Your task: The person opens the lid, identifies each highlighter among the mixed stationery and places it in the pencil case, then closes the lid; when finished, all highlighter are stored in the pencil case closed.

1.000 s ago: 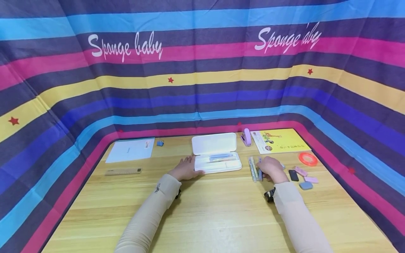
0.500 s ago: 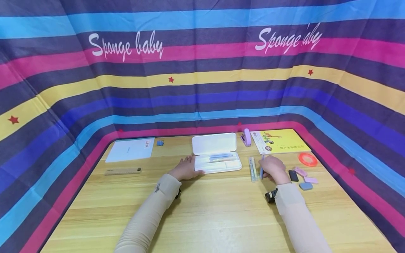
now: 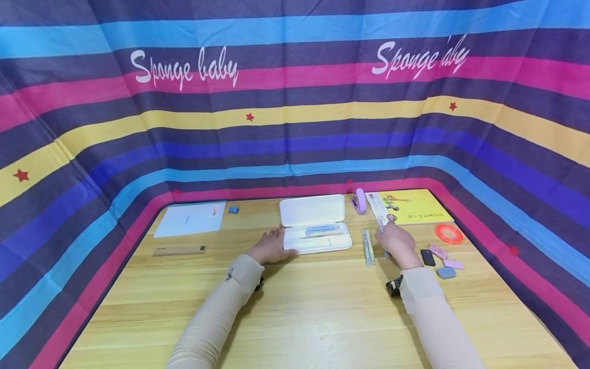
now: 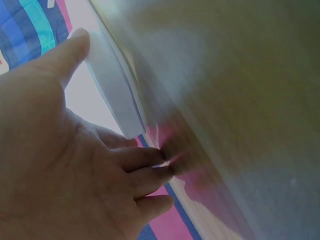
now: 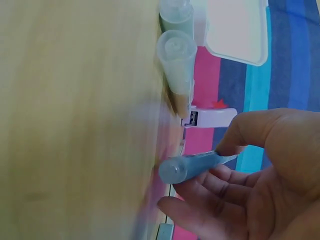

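Observation:
My left hand point(image 3: 269, 246) rests at the left end of the open white pencil case point(image 3: 318, 245). In the left wrist view the thumb touches the case's side, and the fingers point(image 4: 150, 176) lie nearly straight past its corner. Pens point(image 3: 322, 229) lie inside the case. My right hand point(image 3: 396, 243) pinches a blue pen point(image 5: 197, 165) between thumb and fingers, over the table right of the case. The pen's far end overlaps the yellow book point(image 3: 417, 206) in the head view. Two pens point(image 3: 368, 247) with translucent ends lie side by side to the left of that hand.
Behind stand a purple stapler point(image 3: 358, 200) and a blue sharpener point(image 3: 233, 209). To the right lie an orange tape roll point(image 3: 448, 233), a black eraser point(image 3: 427, 257), pink erasers point(image 3: 453, 263) and a blue eraser point(image 3: 445, 271). A ruler point(image 3: 180, 250) and pale notebook point(image 3: 190, 220) lie left.
The right hand has lifted the blue pen from beside the other two pens and tilted it up, its far end now further forward. The left hand has stayed at the case.

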The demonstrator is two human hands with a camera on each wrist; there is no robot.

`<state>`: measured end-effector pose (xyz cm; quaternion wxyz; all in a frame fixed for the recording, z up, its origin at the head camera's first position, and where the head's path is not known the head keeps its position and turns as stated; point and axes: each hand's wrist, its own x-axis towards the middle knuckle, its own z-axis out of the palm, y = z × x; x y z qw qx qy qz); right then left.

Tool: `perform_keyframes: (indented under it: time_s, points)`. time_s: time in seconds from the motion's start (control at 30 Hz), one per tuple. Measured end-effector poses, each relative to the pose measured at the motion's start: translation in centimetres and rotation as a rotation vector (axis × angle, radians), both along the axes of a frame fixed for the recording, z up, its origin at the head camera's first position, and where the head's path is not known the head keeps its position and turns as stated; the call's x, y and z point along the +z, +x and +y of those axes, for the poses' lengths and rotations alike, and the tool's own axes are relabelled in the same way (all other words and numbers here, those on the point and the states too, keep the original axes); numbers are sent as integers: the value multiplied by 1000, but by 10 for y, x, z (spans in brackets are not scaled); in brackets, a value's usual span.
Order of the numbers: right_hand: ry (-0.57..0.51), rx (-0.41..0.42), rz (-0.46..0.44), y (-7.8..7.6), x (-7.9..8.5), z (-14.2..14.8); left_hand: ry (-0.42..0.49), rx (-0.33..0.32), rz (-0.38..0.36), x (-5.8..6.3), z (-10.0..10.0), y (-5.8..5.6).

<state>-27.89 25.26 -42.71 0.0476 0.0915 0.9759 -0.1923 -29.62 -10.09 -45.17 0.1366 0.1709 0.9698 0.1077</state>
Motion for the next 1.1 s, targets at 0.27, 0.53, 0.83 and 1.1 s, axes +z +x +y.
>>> perform_keyframes:
  time_s: [0.27, 0.53, 0.83, 1.1]
  points:
    - [37, 196, 304, -6, 2, -22, 9, -13, 14, 3, -2, 0]
    - [109, 329, 477, -9, 7, -47, 9, -12, 15, 4, -1, 0]
    - [222, 462, 589, -11, 6, -72, -6, -12, 6, 3, 0, 2]
    - [260, 644, 652, -19, 2, -94, -3, -1, -2, 1, 0, 1]
